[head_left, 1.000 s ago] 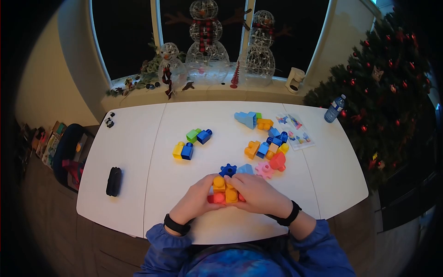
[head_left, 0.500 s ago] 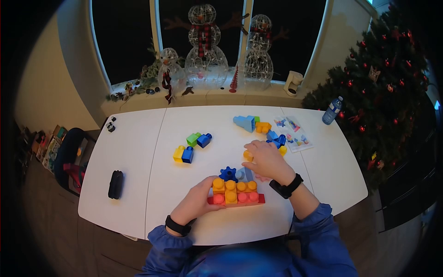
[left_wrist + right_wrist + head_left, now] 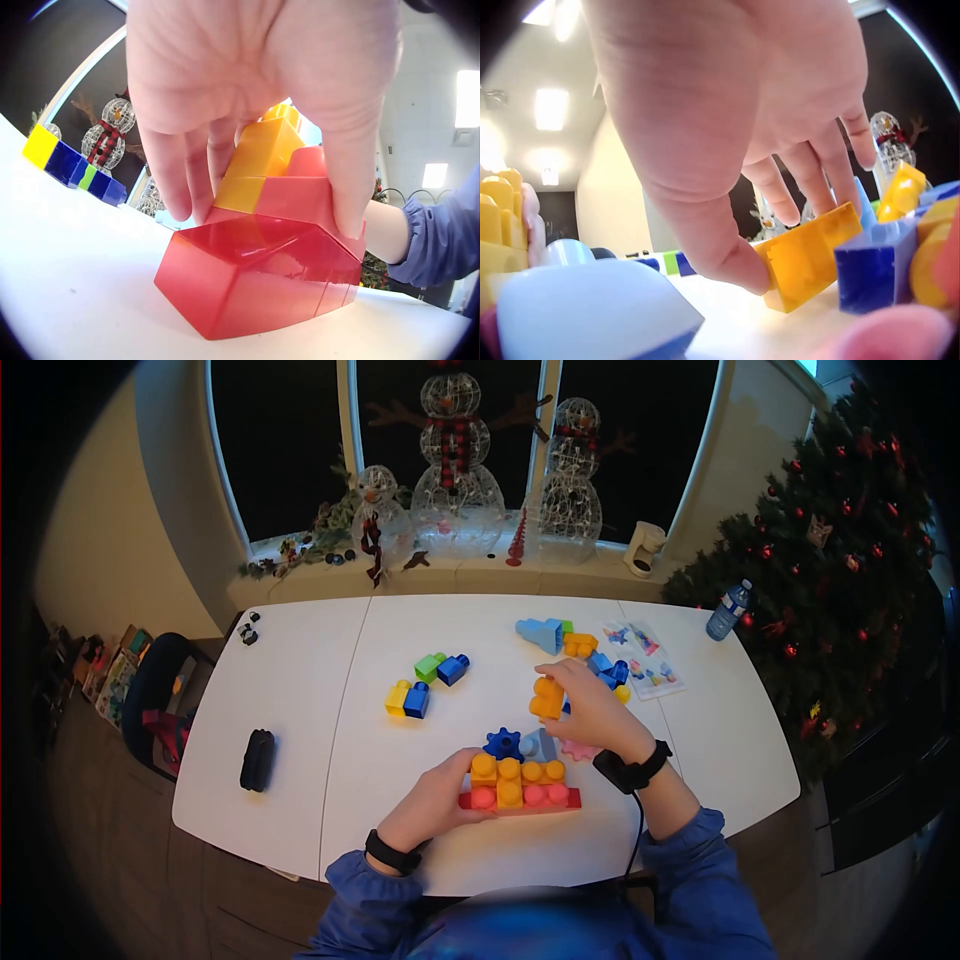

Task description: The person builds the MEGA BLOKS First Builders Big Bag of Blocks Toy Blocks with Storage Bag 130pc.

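Note:
My left hand [image 3: 430, 803] grips the left end of a block build [image 3: 509, 790], with orange blocks on top and coral and red ones below. The left wrist view has the thumb and fingers on opposite sides of this build, above its sloped red end block [image 3: 247, 281]. Farther back and to the right, my right hand [image 3: 598, 712] pinches an orange block [image 3: 546, 699] between thumb and fingers. In the right wrist view that block is tilted, beside a dark blue block [image 3: 876, 266]. A blue gear [image 3: 503, 743] and a grey-blue block [image 3: 538, 745] lie just behind the build.
Several blocks, among them a light blue one [image 3: 540, 633] and an orange one [image 3: 580, 645], lie at the back right near a picture sheet [image 3: 655, 672]. Yellow [image 3: 397, 698] and green [image 3: 430, 666] blocks stand left of centre. A black case [image 3: 257, 760] and a water bottle [image 3: 729, 610] flank them.
My right hand has left the build, reached back and to the right, and taken hold of a loose orange block. The left hand stays on the build.

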A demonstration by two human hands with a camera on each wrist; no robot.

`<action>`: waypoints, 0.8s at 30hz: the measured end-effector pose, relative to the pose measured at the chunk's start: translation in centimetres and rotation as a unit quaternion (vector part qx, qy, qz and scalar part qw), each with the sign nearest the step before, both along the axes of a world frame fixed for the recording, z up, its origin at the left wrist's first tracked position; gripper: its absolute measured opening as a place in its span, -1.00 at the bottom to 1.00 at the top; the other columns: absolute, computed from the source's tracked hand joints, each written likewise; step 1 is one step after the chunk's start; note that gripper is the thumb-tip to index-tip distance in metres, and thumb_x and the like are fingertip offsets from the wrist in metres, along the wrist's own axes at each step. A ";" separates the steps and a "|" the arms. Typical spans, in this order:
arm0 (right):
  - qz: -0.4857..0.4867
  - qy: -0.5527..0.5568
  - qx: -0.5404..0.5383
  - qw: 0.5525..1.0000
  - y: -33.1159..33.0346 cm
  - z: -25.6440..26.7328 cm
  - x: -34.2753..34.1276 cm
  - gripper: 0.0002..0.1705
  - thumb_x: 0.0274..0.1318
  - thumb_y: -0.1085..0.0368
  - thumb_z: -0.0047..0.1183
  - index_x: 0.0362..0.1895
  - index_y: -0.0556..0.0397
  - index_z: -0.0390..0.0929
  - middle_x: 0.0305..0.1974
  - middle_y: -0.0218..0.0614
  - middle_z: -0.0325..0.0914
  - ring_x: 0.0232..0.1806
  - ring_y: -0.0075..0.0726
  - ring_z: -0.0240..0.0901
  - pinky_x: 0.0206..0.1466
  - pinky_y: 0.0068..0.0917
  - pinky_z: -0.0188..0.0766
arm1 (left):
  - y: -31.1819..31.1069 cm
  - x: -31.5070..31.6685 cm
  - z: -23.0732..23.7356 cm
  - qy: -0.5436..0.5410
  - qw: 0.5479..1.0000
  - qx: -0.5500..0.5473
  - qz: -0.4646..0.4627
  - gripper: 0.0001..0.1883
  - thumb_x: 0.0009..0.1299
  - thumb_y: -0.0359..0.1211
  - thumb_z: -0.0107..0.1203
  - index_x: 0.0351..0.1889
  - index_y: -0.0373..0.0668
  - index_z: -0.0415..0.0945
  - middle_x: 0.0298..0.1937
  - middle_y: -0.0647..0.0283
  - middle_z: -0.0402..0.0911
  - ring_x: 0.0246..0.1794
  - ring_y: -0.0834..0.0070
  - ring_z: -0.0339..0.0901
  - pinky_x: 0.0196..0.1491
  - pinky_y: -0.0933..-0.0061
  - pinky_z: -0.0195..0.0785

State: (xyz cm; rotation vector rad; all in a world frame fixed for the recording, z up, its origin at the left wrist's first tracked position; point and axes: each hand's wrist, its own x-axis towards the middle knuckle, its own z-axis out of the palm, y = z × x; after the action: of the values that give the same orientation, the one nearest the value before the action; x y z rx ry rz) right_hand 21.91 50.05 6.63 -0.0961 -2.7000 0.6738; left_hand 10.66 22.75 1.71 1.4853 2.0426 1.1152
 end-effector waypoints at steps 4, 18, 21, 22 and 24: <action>0.095 0.003 -0.134 0.986 -3.1 2.1 4.1 -0.05 -0.11 0.34 0.43 0.46 0.03 0.35 0.15 -0.13 0.36 0.18 -0.10 0.40 0.33 -0.33 0.38 | 0.1 0.0 -0.2 0.010 1.000 0.013 0.001 -0.20 0.11 -0.26 0.60 0.28 -0.16 0.37 0.13 -0.02 0.63 0.14 -0.06 0.62 0.18 0.21 0.52; 0.102 -0.036 -0.102 0.989 -5.5 -2.8 6.4 -0.16 0.01 0.28 0.47 0.39 0.01 0.39 0.21 -0.10 0.43 0.27 0.06 0.43 0.33 -0.21 0.40 | 0.1 0.3 0.1 0.009 1.000 0.011 0.003 -0.20 0.11 -0.29 0.60 0.28 -0.17 0.38 0.10 -0.03 0.63 0.12 -0.03 0.63 0.17 0.23 0.52; 0.112 -0.040 -0.104 0.988 -5.3 -3.1 6.3 -0.15 0.01 0.26 0.48 0.39 0.01 0.38 0.22 -0.09 0.43 0.26 0.06 0.43 0.31 -0.21 0.41 | 0.2 0.2 -0.1 0.011 1.000 0.017 0.004 -0.20 0.11 -0.29 0.60 0.28 -0.18 0.38 0.10 -0.03 0.63 0.12 -0.03 0.62 0.17 0.23 0.52; 0.112 -0.040 -0.102 0.988 -5.3 -3.0 6.3 -0.15 0.02 0.25 0.48 0.40 0.01 0.37 0.23 -0.09 0.43 0.27 0.06 0.43 0.31 -0.21 0.41 | 0.2 0.2 -0.2 0.011 1.000 0.021 0.003 -0.20 0.11 -0.29 0.60 0.28 -0.18 0.38 0.10 -0.03 0.63 0.12 -0.03 0.62 0.17 0.23 0.52; 0.115 -0.050 -0.101 0.987 -5.3 -2.9 6.4 -0.15 0.03 0.24 0.48 0.40 0.01 0.37 0.25 -0.08 0.42 0.28 0.06 0.43 0.31 -0.21 0.42 | 0.2 0.2 0.0 0.008 1.000 0.015 0.003 -0.20 0.12 -0.29 0.60 0.28 -0.18 0.38 0.10 -0.03 0.63 0.12 -0.02 0.63 0.17 0.24 0.53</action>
State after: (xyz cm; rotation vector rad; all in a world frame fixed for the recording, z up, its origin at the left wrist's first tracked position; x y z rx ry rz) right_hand 28.27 44.73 3.76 0.1378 -2.7556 1.0370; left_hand 10.90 22.94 1.74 1.5082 2.0508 1.1448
